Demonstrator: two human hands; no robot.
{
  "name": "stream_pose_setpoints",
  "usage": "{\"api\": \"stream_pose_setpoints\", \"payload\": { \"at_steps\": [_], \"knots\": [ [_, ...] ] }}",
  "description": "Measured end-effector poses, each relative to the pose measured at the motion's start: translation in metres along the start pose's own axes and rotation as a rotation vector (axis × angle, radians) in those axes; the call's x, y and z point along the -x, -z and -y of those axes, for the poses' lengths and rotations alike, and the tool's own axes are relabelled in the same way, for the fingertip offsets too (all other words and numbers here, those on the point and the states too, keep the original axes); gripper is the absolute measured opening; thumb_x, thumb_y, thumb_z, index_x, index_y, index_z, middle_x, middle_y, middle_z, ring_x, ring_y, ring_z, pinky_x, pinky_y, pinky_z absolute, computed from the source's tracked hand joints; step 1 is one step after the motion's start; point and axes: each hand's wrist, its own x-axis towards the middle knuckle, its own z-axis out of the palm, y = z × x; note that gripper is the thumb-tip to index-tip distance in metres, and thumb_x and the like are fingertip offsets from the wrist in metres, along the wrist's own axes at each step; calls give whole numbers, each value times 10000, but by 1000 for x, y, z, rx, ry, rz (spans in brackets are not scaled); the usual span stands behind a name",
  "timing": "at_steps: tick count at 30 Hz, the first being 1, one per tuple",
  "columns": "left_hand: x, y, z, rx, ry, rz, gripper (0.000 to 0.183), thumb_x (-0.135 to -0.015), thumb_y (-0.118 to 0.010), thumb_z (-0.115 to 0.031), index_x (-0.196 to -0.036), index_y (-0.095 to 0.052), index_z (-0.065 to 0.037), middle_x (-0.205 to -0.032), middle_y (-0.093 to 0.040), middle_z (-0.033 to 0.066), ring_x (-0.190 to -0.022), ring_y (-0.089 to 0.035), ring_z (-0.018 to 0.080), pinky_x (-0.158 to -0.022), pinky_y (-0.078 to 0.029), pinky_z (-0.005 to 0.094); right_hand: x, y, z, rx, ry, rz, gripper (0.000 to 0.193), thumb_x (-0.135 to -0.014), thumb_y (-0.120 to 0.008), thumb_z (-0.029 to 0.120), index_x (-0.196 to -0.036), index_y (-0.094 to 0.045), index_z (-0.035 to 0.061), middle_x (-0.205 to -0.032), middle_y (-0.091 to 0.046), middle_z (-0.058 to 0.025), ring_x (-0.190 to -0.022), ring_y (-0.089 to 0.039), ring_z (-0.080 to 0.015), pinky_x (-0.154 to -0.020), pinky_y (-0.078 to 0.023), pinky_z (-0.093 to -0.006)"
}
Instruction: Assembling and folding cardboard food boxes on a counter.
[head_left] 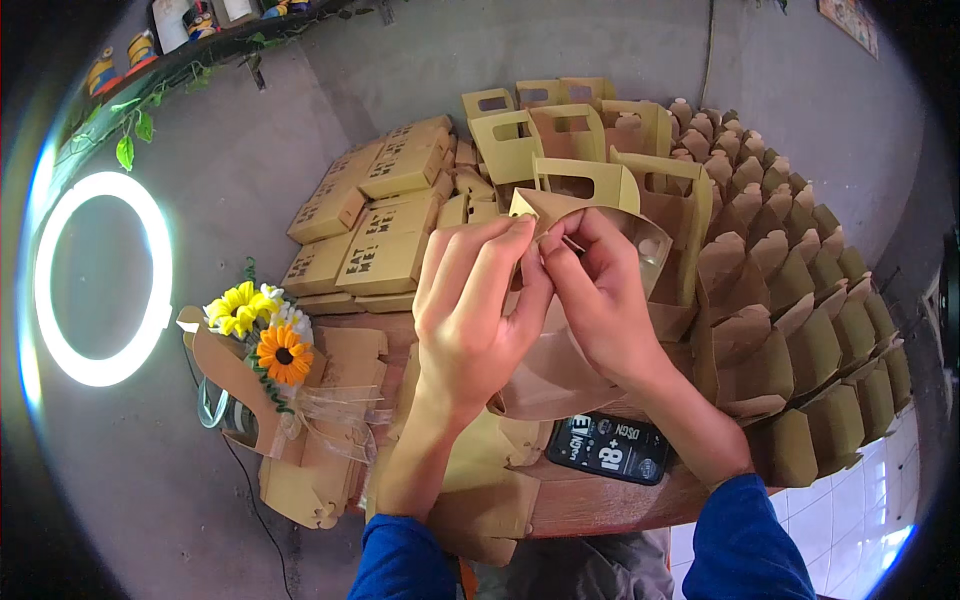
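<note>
My left hand [478, 290] pinches the upper corner of a brown cardboard box [560, 368], thumb and fingertips together. Close beside it, my right hand [598, 290] is closed at the same edge with its fingertips pressed together. The box is partly folded, with a curved panel, and its lower side hangs over the wooden table [610, 508]. My fingers cover the spot where they meet, so any small part between them is hidden. Below my right wrist lies a black phone [610, 448] with white print. Flat cardboard pieces [470, 490] lie under my left forearm.
Stacked printed boxes [385, 235] stand at the back left. Handled cardboard carriers [680, 200] are behind my hands, and rows of open folded boxes [780, 290] fill the right. Artificial flowers [284, 355] and a lit ring lamp [104, 378] are on the left.
</note>
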Motion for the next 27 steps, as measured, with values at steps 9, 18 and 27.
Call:
{"api": "stream_pose_setpoints", "payload": {
  "at_steps": [9, 18, 27],
  "knots": [
    [2, 1, 3, -15, 83, 47, 247, -714, -694, 94, -940, -649, 6, -901, -659, 121, -780, -637, 252, -690, -512, 323, -1, 0, -13, -57, -96, -5, 150, -962, -539, 128, -984, -534, -20, -875, -587, -30, -795, -536, -63, -652, -442, -210],
    [-3, 7, 1, 18, 99, 51, 210, -760, -727, 23, -956, -654, 10, -898, -672, 122, -769, -649, 241, -674, -518, 311, -3, 1, 2, 133, 169, -2, 141, -973, -532, 84, -972, -589, -45, -851, -647, -56, -786, -616, -93, -691, -503, -243],
    [6, -3, 5, -15, 96, 16, 180, -788, -680, 44, -964, -646, 34, -874, -677, 142, -730, -665, 260, -633, -527, 299, 0, 0, 2, 567, 411, -53, 96, -859, -613, -44, -945, -571, -49, -809, -647, -151, -679, -657, -240, -621, -505, -300]
  ]
}}
